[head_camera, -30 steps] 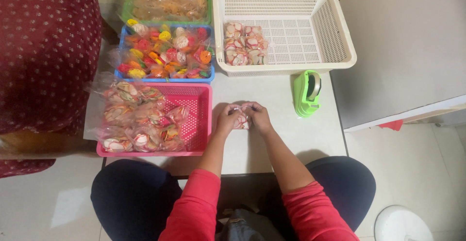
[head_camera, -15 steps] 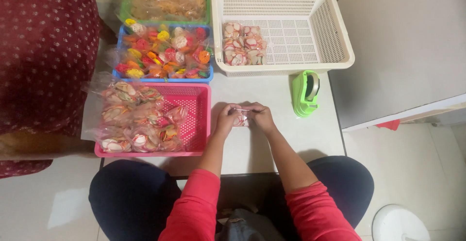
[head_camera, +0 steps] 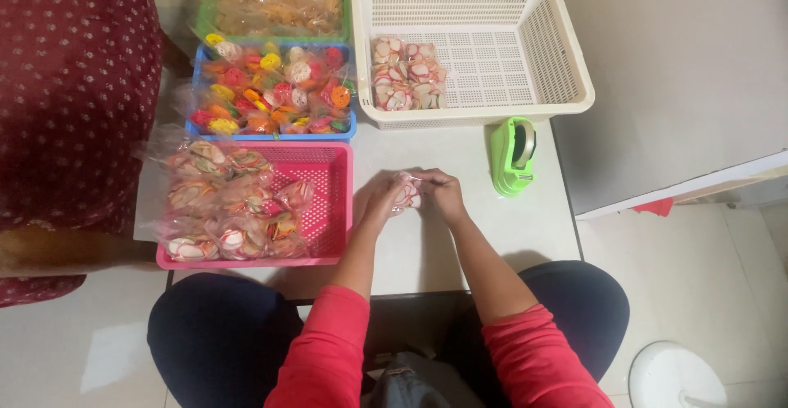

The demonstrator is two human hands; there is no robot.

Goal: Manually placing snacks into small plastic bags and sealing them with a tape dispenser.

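Both hands, left point(head_camera: 384, 200) & right point(head_camera: 444, 194), pinch small clear plastic snack packet point(head_camera: 406, 195) at frame centre, over white table point(head_camera: 525, 227). Risk: loose pinch, packet slips, contents spill beside pink plastic basket point(head_camera: 328, 190).

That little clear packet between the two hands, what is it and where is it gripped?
A small clear plastic packet of pink-and-white round snacks, pinched at its left side by the left hand and its right side by the right hand.

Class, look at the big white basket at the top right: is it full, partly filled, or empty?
Partly filled. The white basket holds only a small cluster of packets at its left side; the rest of its slotted bottom shows bare.
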